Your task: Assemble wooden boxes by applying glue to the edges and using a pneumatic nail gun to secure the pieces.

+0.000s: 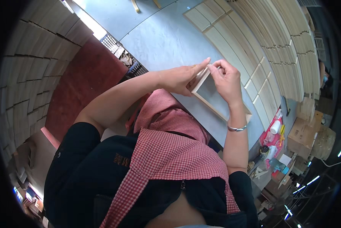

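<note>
A shallow frame of pale wood [209, 106] lies tilted on the grey-blue tabletop, near the edge closest to my body. My left hand [181, 78] grips its left side, thumb low by the near corner and fingers reaching along toward the far corner. At that far corner the fingertips of my right hand [226, 80] are pinched together, close to my left fingertips. Whatever sits between the right fingertips is too small to make out. My right wrist and forearm pass over the frame and hide its right side in part.
Thin wooden boards [231, 41] lie in rows at the far right, with tall board stacks [280, 45] behind. A dark plastic crate [134, 69] stands by the table's left edge. Bottles on a pink cloth [271, 137] and a cardboard box [303, 133] are at right. More stacks [37, 68] rise left.
</note>
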A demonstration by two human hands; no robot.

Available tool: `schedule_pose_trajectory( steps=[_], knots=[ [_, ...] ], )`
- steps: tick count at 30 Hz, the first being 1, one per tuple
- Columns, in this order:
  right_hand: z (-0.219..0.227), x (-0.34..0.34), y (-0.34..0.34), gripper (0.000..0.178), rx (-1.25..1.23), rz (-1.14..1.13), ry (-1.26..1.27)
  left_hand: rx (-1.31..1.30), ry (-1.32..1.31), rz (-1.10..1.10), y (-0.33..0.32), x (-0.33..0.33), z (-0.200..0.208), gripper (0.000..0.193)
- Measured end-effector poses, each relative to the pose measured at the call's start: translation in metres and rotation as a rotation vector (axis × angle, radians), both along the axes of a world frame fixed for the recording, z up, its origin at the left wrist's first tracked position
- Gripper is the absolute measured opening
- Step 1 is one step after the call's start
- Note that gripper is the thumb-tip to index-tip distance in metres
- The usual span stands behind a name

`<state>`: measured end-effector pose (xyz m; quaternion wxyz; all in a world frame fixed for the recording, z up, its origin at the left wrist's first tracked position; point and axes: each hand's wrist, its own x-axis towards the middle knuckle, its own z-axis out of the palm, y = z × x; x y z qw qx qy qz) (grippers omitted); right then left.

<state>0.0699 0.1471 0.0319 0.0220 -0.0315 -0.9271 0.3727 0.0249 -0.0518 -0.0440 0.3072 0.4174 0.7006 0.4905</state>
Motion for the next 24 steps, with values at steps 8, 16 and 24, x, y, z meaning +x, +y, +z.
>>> schedule_pose_trajectory(
  steps=[8, 16, 24],
  knots=[
    [0.012, 0.034, -0.018, 0.013, 0.018, 0.171, -0.033, 0.043, 0.173, 0.028, 0.000, 0.000, -0.012, 0.109],
    [0.028, 0.100, -0.073, 0.020, 0.428, 0.240, -0.158, -0.066, 0.586, 0.094, 0.002, -0.009, -0.010, 0.105],
    [-0.014, 0.169, -0.015, 0.024, 0.233, 0.041, 0.009, -0.118, 0.581, 0.089, 0.009, -0.010, -0.013, 0.100]
  ],
)
